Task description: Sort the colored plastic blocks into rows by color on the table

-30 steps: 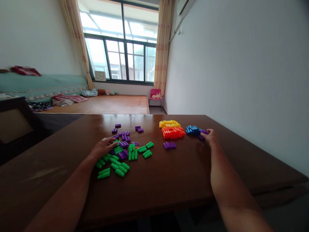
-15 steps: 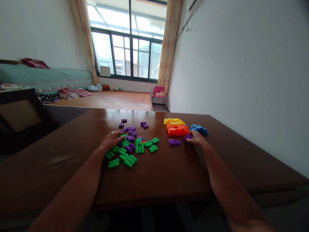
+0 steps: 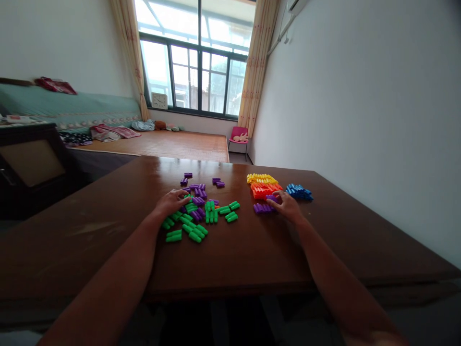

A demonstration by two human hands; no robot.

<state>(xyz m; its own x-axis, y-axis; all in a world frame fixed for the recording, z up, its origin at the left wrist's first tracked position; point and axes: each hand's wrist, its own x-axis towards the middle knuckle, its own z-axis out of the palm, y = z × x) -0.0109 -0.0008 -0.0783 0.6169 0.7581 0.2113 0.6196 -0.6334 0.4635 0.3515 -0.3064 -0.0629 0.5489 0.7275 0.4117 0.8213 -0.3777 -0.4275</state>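
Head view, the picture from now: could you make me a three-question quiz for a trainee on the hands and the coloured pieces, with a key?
1. What lies about the left hand? a) blue pieces; b) green pieces and purple pieces; c) yellow pieces.
2. True or false: the yellow pile lies beyond the orange pile, seen from the person.
3. Fill in: the grip of the right hand is on a ____ piece.
Key: 1. b; 2. true; 3. purple

Two hands [image 3: 286, 206], one blue pile [image 3: 299, 191] (pieces [image 3: 295, 189] uncountable), one table [image 3: 245, 259]
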